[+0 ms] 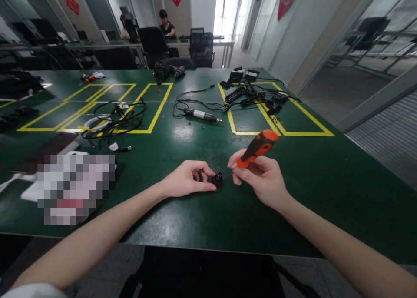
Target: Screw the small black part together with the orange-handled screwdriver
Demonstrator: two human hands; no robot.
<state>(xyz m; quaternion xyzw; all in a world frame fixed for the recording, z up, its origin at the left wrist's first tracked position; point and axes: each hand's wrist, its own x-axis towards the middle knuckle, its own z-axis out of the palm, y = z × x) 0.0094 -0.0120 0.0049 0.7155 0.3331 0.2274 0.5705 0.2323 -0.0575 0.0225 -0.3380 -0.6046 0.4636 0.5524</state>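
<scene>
My left hand (192,179) rests on the green table and pinches a small dark round part (218,179) between thumb and fingers. A short metallic-looking stub stands up from the middle of that part. Just to the right, my right hand (260,176) grips a screwdriver (259,148) with an orange and black handle, its butt end tilted up and to the right. The screwdriver's shaft and tip cannot be made out. A gap of bare table lies between the two hands.
Beyond my hands lies a corded pen-shaped electric screwdriver (202,115). Tangled black cables (119,120) are at left, black parts and cables (254,94) at back right. A blurred-out item (78,187) lies near left. A person (167,26) sits at a far table.
</scene>
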